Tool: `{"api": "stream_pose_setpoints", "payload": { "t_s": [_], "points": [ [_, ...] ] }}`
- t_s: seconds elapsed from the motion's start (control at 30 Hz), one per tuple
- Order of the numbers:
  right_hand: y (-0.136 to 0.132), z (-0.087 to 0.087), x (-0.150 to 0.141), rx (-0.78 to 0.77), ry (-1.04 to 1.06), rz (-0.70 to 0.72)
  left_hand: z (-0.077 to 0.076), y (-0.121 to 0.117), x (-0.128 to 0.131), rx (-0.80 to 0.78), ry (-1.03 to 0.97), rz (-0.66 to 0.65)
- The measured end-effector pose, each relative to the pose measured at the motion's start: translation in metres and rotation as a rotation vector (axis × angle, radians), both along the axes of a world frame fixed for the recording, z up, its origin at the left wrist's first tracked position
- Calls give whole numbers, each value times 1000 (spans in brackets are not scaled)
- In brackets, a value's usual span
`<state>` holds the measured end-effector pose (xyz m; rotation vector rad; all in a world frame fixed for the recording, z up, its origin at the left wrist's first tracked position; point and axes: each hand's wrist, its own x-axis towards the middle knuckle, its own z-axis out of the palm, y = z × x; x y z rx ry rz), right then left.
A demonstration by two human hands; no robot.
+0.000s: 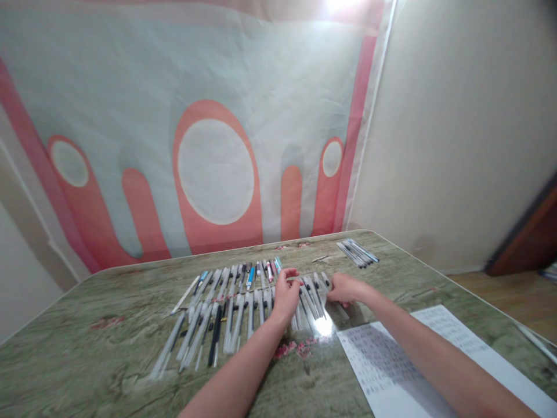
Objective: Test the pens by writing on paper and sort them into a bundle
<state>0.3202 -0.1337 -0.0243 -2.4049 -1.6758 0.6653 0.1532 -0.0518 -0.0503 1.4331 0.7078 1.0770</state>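
Your right hand (343, 288) is curling with its fingertips down at the right end of the rows of pens (237, 325), and it is lying nearer to the surface's (65, 342) right edge than your left hand (287, 293). The end pens (311, 296) are lying between your hands, just left of the right one, their long axes running roughly from the far edge toward the near edge, the near ends slanting a little right. Your left hand is bending its fingers loosely over the rows, just left of those end pens. Your right fingers are closing narrowly, but the knuckles are hiding the tips, so you cannot tell whether either hand is gripping a pen. A bundle (357, 253) is lying beyond your right hand, toward the far right corner, well apart from the rows. A written sheet (369, 360) is spreading under your right forearm, toward the near edge.
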Motion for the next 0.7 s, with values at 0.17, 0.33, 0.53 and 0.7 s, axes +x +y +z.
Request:
{"api": "stream_pose_setpoints", "payload": {
  "t_s": [0.17,0.33,0.53,0.7],
  "points": [
    [-3,1,-3,19,-151,63,0,-2,1,8,15,-14],
    [-1,-6,-3,82,-281,29,-2,-2,1,12,13,-28],
    [-1,7,-3,52,-301,22,0,-3,3,-83,-31,-80],
    [-7,32,-21,181,-210,156,11,-18,5,-274,-10,-241]
  ]
}}
